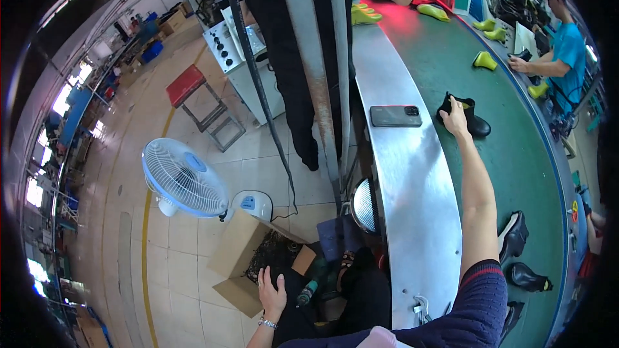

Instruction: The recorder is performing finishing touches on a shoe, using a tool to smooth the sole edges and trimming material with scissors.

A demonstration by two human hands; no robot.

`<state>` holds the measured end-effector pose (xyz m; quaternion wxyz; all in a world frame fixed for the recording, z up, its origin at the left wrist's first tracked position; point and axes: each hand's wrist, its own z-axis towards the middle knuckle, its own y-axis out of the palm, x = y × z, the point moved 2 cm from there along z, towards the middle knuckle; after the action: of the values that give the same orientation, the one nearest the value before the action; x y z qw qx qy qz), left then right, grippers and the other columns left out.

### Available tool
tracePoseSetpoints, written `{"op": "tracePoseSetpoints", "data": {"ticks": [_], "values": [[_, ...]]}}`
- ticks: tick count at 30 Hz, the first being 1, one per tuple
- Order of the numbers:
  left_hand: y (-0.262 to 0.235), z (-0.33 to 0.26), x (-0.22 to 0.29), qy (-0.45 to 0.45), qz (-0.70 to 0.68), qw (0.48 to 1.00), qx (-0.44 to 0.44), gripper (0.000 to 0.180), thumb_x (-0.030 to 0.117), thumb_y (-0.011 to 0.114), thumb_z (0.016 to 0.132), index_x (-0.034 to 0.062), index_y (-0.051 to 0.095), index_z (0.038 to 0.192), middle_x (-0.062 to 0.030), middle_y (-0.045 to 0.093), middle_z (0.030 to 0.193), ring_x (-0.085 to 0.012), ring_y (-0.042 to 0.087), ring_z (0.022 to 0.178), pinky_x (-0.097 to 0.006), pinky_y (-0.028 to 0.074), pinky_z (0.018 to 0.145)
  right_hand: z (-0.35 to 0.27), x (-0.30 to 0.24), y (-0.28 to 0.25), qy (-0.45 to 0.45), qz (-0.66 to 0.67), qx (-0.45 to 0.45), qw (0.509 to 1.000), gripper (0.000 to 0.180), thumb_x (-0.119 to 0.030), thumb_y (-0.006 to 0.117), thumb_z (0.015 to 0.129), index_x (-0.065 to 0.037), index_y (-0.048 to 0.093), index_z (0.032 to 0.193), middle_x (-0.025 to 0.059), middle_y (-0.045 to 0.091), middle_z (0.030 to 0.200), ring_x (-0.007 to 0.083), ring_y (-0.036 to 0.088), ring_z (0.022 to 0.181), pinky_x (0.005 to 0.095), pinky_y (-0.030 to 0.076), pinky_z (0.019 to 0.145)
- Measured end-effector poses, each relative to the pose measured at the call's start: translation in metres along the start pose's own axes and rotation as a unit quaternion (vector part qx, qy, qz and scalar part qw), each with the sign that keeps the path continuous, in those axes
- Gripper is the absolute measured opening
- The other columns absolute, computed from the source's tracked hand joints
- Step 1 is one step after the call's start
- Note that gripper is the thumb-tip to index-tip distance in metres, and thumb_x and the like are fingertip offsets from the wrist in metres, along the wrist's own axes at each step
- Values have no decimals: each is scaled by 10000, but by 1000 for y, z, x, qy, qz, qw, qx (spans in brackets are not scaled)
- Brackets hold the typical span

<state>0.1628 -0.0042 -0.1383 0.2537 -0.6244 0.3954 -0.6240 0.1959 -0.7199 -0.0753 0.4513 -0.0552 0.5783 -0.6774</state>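
Note:
My right arm stretches forward over the green surface (516,161). At its end my right hand (455,117) is closed on the upper edge of a black ankle boot (478,126), whose toe points to the right. Part of the boot's opening is covered by the fingers. Low in the view, my left hand (272,293) rests on my dark-trousered leg with its fingers spread and nothing in them. Beside it stands an open cardboard box (240,245) with dark material inside. A green bottle-like object (307,292) lies close to my knee.
A phone (396,116) lies on the metal ledge (412,187). More black boots (514,235) lie nearer on the right; yellow-green shoe lasts (485,60) are farther off. A person in blue (567,58) works across. A fan (184,169) and red stool (186,86) stand left.

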Motion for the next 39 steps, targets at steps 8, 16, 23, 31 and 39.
{"op": "tracePoseSetpoints", "data": {"ticks": [8, 16, 23, 31, 39], "values": [[2, -3, -1, -5, -6, 1000, 9, 541, 385, 520, 933, 26, 460, 1333, -244, 402, 1400, -394, 420, 1268, -423, 358, 1045, -30, -19, -15, 75, -91, 74, 990, 367, -391, 507, 923, -72, 606, 1075, 221, 606, 1069, 408, 605, 975, 471, 498, 812], [-7, -16, -18, -6, -48, 999, 16, 529, 409, 528, 925, 22, 511, 1285, -245, 420, 1385, -389, 427, 1261, -424, 358, 1044, -109, 30, -119, 82, 144, 116, 979, 305, -305, 565, 934, -16, 628, 1009, 120, 650, 891, 203, 643, 690, 332, 517, 658], [-43, -6, 33, 152, -257, 954, -1, 506, 212, 667, 878, 3, 487, 1303, -181, 513, 1310, -306, 492, 1204, -389, 380, 1028, -248, -161, -275, -2, 287, -107, 952, 304, -287, 540, 966, -40, 541, 789, -29, 491, 639, 58, 497, 517, 219, 384, 485], [-103, -90, 171, 390, -356, 718, -453, 1186, 175, 872, 648, 75, 72, 1518, -135, 202, 1551, -227, 234, 1417, -354, 211, 1141, -370, -281, -274, -44, 454, -320, 831, 314, -276, 519, 986, -36, 580, 793, -39, 492, 633, 31, 436, 481, 187, 332, 451], [-93, -121, 87, 228, -488, 725, -430, 1172, 72, 858, 634, 69, 90, 1519, -92, 193, 1562, -180, 243, 1409, -316, 214, 1135, -444, -290, -214, 23, 538, -268, 799, 360, -283, 540, 971, -16, 593, 1206, 91, 642, 979, 117, 648, 727, 229, 498, 628]]}}
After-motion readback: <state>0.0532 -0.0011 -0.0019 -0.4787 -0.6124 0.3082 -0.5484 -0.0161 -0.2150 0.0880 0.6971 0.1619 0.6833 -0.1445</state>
